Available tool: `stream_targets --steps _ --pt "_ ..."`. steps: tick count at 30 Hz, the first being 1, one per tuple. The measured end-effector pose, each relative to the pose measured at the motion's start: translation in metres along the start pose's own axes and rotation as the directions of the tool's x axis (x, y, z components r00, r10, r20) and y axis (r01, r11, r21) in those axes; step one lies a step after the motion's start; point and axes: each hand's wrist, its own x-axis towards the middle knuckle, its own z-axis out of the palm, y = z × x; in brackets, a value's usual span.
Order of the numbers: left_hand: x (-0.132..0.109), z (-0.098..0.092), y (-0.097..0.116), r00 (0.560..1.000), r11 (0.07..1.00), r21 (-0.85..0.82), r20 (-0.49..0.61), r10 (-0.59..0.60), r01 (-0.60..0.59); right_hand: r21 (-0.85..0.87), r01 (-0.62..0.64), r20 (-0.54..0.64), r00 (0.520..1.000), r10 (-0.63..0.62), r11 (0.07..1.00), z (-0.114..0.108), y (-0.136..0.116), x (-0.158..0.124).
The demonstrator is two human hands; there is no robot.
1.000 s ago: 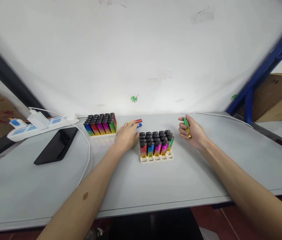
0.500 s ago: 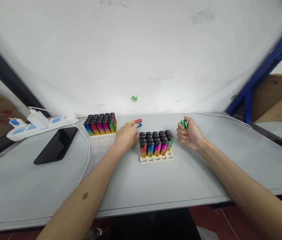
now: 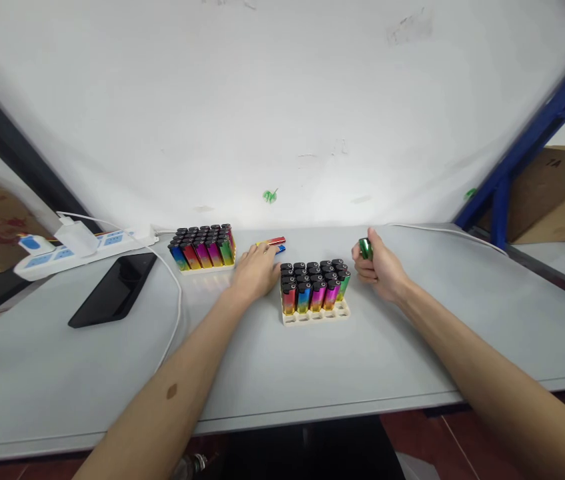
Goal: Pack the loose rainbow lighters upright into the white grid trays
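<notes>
My right hand is closed around a green metallic lighter, held above the table to the right of the nearer rack. Most of that lighter is hidden by my fingers. My left hand lies palm down on the table left of this rack, fingers stretched forward. At its fingertips lie a red and yellow lighter and a blue lighter, partly covered by the hand. The nearer cream rack holds several upright rainbow-coloured lighters with black tops; its front row of slots is vacant.
A second rack packed with lighters stands at the back left. Further left are a black phone, a white power strip and a white cable. The wall rises behind the table; a blue frame stands right.
The lighter in my right hand has turned, so its black top no longer shows and a green side faces me. My left hand stays nearly still.
</notes>
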Motion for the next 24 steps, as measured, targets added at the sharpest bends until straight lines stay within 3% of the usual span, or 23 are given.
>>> stream_targets --steps 10,24 --pt "0.0002 -0.0009 -0.0002 1.0 1.0 -0.006 0.009 -0.001 0.001 0.002 -0.014 -0.078 0.997 0.015 1.0 -0.0029 -0.0033 0.0024" --pt "0.0011 -0.0007 -0.0004 0.999 0.999 -0.029 -0.033 0.013 -0.014 0.017 -0.047 -0.042 0.998 0.047 0.999 0.0052 -0.0015 -0.0012"
